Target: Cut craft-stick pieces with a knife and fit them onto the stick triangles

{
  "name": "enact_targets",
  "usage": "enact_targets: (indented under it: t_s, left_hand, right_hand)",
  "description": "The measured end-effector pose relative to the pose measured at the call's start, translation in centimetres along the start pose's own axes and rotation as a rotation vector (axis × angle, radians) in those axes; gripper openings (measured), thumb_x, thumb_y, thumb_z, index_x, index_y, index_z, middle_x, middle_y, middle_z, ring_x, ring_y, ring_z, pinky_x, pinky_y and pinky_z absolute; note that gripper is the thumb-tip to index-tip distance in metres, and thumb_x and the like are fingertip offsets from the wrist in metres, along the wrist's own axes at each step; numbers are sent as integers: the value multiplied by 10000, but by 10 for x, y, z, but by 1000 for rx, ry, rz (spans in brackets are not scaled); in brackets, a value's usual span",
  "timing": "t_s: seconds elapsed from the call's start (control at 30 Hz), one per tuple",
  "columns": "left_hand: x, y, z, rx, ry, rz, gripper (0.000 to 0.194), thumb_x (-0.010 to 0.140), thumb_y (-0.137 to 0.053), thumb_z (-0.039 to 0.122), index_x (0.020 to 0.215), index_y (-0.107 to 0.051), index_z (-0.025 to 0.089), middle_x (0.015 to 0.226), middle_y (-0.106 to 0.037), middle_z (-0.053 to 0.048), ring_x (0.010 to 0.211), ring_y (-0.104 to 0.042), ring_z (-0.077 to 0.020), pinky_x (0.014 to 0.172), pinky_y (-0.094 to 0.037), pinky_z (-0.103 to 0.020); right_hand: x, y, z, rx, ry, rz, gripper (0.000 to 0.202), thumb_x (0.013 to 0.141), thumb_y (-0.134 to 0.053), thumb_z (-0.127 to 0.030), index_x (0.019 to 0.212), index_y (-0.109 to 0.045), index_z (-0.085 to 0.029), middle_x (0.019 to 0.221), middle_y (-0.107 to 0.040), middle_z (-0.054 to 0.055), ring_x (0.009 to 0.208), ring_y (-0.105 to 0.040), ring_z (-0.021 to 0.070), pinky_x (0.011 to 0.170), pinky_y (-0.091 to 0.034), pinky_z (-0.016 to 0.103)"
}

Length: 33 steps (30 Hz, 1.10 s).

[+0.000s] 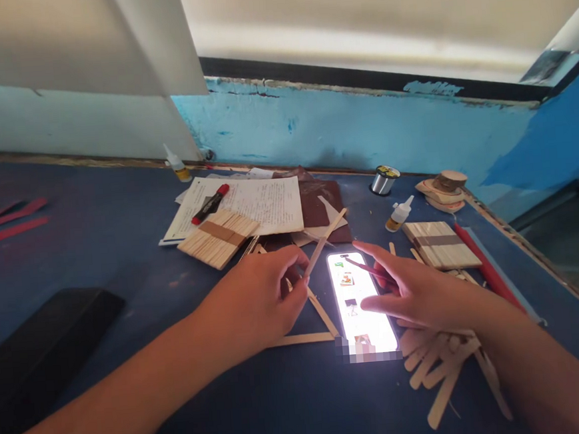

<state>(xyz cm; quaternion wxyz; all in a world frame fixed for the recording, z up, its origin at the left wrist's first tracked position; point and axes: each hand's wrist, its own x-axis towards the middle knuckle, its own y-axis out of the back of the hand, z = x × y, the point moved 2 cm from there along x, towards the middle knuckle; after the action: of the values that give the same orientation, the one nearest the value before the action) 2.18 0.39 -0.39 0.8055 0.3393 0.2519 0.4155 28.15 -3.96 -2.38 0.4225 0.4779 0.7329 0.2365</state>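
Note:
My left hand (270, 292) pinches a flat wooden craft stick (324, 244) between thumb and fingers, its far end tilted up to the right. Over the lit phone (361, 305) is my right hand (405, 285), index finger stretched out and thumb above the screen. A thin reddish pencil-like rod (366, 267) sits in that hand's fingers, pointing left across the top of the phone. Small pictures show on the bright screen. Beneath and beside my left hand lie craft sticks joined at a corner (328, 331), partly hidden by the hand.
A banded stick bundle (216, 239) and red-black marker (211, 204) rest on written papers (268, 205). Rightward are a wire spool (384, 180), glue bottle (399, 215), another bundle (442, 245) and loose sticks (444, 365). Another glue bottle (178, 164) stands behind; a black object (54, 356) lies left.

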Motion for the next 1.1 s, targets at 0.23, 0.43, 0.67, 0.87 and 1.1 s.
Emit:
enact_targets:
  t_s: [0.23,0.43,0.67,0.87,1.1]
  left_hand:
    - [-1,-1,3,17,13,-30,224,943,-522,414,1031,-623,235,725,-688,16,585,-612,-168,534,-423,-299]
    - [0,-2,3,49,20,-49,245,949,-509,440,1032,-627,242,806,-713,-6,644,-633,-188,557,-428,-308]
    - [-1,-4,2,50,27,-59,239,945,-512,439,1038,-615,245,770,-703,4,635,-632,-187,548,-420,-303]
    - [-1,-5,1,32,14,-71,223,940,-518,421,1043,-611,247,750,-703,11,622,-637,-181,539,-412,-293]
    - [-3,-4,4,41,-4,-14,161,913,-539,371,979,-583,231,791,-696,-2,629,-616,-173,548,-412,-300]
  right_hand:
    - [-12,-1,-2,-65,68,-32,1334,589,-889,-628,1631,-76,-446,1533,-517,132,1130,-663,389,728,-572,375]
    - [-8,1,1,-54,6,-29,1106,799,-723,-670,1631,-31,-443,1390,-659,119,934,-743,321,639,-566,349]
    - [-6,-3,2,-42,-9,-16,1037,844,-619,-738,1637,-30,-423,1334,-689,119,957,-737,326,649,-555,347]
    - [-2,-4,-4,-41,-35,48,946,904,-523,-741,1653,-102,-344,964,-780,89,726,-732,282,597,-532,347]
    - [5,4,12,-117,2,291,769,1017,-434,-523,1661,-74,-307,1406,-629,175,1005,-727,346,740,-591,433]
